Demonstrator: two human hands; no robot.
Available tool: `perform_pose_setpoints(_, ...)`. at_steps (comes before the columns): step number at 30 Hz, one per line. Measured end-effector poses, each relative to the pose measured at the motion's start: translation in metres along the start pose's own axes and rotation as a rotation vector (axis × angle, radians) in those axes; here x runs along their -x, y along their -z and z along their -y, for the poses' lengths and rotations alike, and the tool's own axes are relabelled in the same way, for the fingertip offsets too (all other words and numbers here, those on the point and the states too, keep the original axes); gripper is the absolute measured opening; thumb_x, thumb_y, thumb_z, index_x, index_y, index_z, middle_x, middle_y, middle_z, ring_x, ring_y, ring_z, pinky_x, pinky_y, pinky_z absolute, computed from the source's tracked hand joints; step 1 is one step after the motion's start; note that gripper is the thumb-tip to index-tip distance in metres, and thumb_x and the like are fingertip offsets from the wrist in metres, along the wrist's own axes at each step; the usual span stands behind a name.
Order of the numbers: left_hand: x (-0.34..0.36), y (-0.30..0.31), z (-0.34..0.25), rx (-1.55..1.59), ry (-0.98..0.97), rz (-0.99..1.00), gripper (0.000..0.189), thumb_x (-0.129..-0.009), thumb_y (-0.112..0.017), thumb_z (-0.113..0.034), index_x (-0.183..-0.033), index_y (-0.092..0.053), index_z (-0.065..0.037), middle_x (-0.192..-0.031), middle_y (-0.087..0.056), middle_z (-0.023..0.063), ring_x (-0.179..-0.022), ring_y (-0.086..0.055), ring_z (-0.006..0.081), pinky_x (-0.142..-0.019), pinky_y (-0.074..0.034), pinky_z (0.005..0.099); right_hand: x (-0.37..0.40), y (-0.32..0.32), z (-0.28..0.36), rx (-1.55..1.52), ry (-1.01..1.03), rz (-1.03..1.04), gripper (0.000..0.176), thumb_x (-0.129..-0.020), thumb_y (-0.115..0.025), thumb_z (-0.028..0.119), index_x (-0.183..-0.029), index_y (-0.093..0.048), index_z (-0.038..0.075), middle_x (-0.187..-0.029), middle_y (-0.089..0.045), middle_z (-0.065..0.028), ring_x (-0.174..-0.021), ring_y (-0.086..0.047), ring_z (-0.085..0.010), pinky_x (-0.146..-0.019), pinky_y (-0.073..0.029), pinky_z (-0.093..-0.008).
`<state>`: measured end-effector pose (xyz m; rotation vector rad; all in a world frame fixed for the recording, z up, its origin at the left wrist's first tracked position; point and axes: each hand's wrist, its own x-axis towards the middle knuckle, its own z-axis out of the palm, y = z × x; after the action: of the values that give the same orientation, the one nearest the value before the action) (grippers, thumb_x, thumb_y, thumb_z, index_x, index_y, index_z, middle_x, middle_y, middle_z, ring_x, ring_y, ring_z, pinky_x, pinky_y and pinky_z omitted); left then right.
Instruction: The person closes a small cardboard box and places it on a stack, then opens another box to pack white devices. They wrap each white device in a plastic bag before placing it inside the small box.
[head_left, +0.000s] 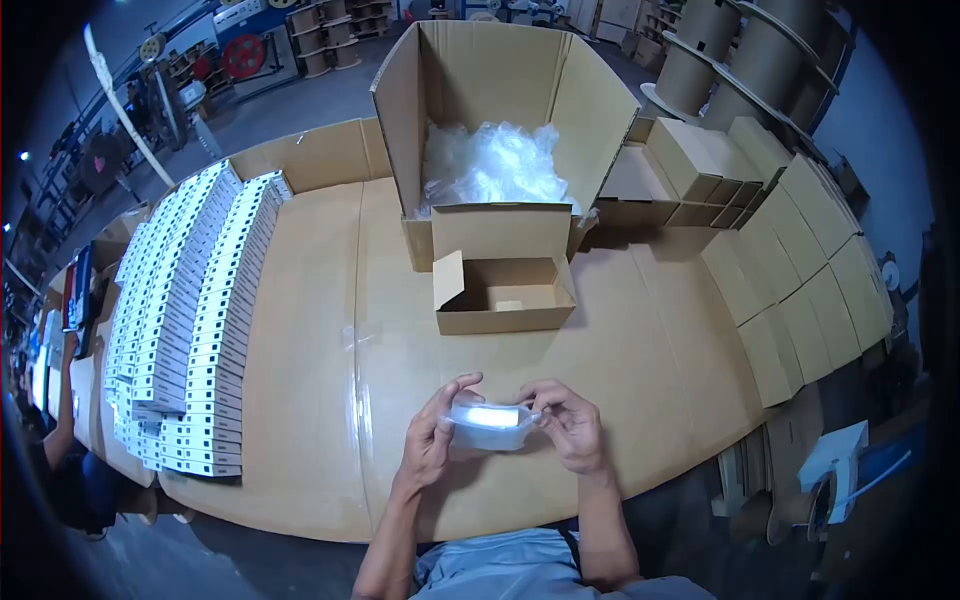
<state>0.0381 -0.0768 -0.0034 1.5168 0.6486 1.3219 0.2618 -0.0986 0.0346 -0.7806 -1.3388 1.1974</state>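
A translucent plastic pouch (488, 437) with something white inside is held between my hands, just above the cardboard-covered table. My left hand (432, 438) grips its left end, thumb at the near side. At the right corner, the fingers of my right hand (568, 425) are closed on the plastic edge. What the white thing in the pouch is, I cannot make out. Beyond my hands stands a small cardboard box (488, 322), its lid raised and a side flap turned up. A small light piece lies in the bottom of that box.
Behind it, a large open carton (500, 80) holds crumpled clear plastic pouches (500, 165). Long rows of small white boxes (190, 310) fill the left side. Brown cardboard boxes (810, 290) are stacked along the right edge. Another person's arm (66, 390) shows at far left.
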Motion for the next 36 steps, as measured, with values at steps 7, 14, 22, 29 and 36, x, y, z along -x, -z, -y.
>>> perform_pose_setpoints(7,0.006,-0.005,0.004,-0.061,0.030,-0.092,0.055,-0.110,-0.039,-0.044,-0.161,-0.031,-0.026,-0.130,-0.064,0.0221,-0.110,-0.065,0.0269,-0.096,-0.053,0.0400,-0.002,-0.016,-0.012,-0.266,-0.079,-0.116,0.034,-0.094,-0.071,0.004,-0.124,-0.054,0.003,-0.124,-0.063,-0.0168,-0.113,-0.060,-0.0192,-0.098,-0.048,-0.0330)
perform_pose_setpoints(14,-0.010,-0.015,-0.027,-0.001,0.199,-0.179,0.054,-0.105,-0.056,-0.012,-0.156,-0.038,-0.007,-0.135,-0.060,0.0171,-0.119,-0.062,0.0254,-0.098,-0.052,0.0378,0.012,-0.024,-0.038,-0.016,-0.195,-0.193,0.040,-0.090,-0.072,-0.006,-0.128,-0.059,0.001,-0.116,-0.066,-0.0058,-0.110,-0.062,-0.0127,-0.096,-0.050,-0.0275)
perform_pose_setpoints(22,0.016,-0.013,-0.006,0.351,0.532,-0.214,0.024,-0.105,-0.058,-0.015,-0.121,-0.063,0.002,-0.120,-0.064,0.0102,-0.105,-0.066,0.0180,-0.087,-0.063,0.0329,0.010,-0.021,-0.029,0.145,-0.115,-0.095,0.020,-0.093,-0.066,-0.006,-0.111,-0.071,-0.001,-0.116,-0.071,-0.0105,-0.109,-0.067,-0.0190,-0.095,-0.053,-0.0309)
perform_pose_setpoints(29,0.018,-0.020,-0.013,0.126,0.590,-0.332,0.027,-0.105,-0.062,-0.026,-0.108,-0.073,-0.002,-0.091,-0.071,0.0006,-0.079,-0.063,0.0065,-0.068,-0.052,0.0213,0.013,-0.017,-0.020,0.192,-0.224,-0.174,0.013,-0.096,-0.066,0.002,-0.105,-0.074,-0.003,-0.115,-0.073,-0.0132,-0.107,-0.067,-0.0193,-0.096,-0.052,-0.0314)
perform_pose_setpoints(36,0.015,-0.015,-0.009,0.075,0.577,-0.405,0.036,-0.105,-0.060,-0.033,-0.102,-0.074,0.000,-0.086,-0.069,0.0012,-0.075,-0.061,0.0059,-0.064,-0.052,0.0222,0.006,-0.003,-0.002,0.214,0.032,-0.209,0.018,-0.089,-0.074,0.002,-0.107,-0.078,0.005,-0.116,-0.072,-0.0160,-0.103,-0.068,-0.0238,-0.097,-0.053,-0.0353)
